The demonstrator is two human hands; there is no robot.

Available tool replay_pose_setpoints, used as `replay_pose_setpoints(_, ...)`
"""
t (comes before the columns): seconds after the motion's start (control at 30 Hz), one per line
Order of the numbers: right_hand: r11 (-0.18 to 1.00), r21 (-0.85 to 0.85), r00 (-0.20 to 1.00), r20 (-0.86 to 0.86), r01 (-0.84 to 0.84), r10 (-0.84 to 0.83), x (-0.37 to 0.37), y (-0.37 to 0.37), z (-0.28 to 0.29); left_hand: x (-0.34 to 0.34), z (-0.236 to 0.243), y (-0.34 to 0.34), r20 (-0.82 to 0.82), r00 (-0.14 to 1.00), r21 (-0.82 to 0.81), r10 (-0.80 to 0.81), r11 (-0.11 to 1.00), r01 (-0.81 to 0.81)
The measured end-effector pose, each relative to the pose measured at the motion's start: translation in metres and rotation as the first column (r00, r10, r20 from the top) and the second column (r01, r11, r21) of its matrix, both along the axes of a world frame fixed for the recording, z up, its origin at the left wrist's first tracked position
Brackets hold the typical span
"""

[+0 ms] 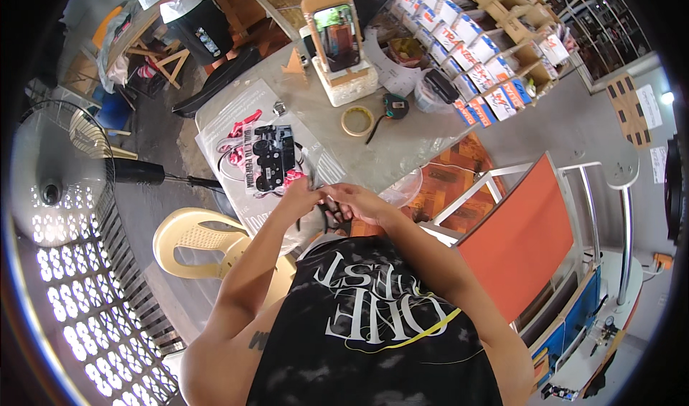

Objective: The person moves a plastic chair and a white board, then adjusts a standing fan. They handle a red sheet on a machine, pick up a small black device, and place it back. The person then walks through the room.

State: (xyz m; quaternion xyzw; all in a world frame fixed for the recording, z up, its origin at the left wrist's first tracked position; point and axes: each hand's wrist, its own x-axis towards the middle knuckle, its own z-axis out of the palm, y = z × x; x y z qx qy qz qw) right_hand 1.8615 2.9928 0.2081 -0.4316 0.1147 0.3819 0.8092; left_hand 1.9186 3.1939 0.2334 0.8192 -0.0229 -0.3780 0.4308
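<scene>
L hand (300, 196) & R hand (359, 202) meet over near edge of table (423, 137), fingertips v. close together, in front of the black shirt (373, 320). Small dark thing (324, 218) w/ thin prongs sits btwn the hands, just under the fingertips; its prongs stick out toward the shirt, R fingers bent beside it. Fingers of both hands curled, not spread; exact grip hidden, so can't tell which hand grasps it, or whether either is clenched.

Just beyond the hands: printed sheet (316, 144) flat on table, w/ black shapes on it (can't tell if pics or loose parts). Small metal piece (278, 108) nr its far end. Farther R: tape roll (346, 125), tape measure (395, 106) next to it, then plastic tub (430, 99). Phone (336, 40) stands upright in cardboard holder on white block (348, 87), well apart from hands. Beige chair (169, 241) L of the person, orange board (517, 241) on R. Another person (194, 26) stands past the table, upper L.
</scene>
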Motion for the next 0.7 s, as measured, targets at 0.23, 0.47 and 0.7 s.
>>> replay_pose_setpoints(0.23, 0.958, -0.167, 0.971, 0.088, 0.234, -0.222, -0.058, -0.078, -0.001, -0.019, -0.016, -0.088, 0.044, 0.996, -0.250, 0.078, 0.966, -0.065)
replay_pose_setpoints(0.47, 0.689, -0.370, 0.780, 0.354, 0.623, -0.516, -0.091, -0.180, 0.050, -0.050, -0.041, -0.095, -0.172, 0.985, -0.180, 0.025, 0.982, -0.056)
replay_pose_setpoints(0.7, 0.473, -0.196, 0.505, 0.475, 0.859, -0.721, -0.061, -0.268, 0.158, -0.084, -0.051, -0.086, -0.317, 0.948, -0.156, -0.022, 0.987, -0.029)
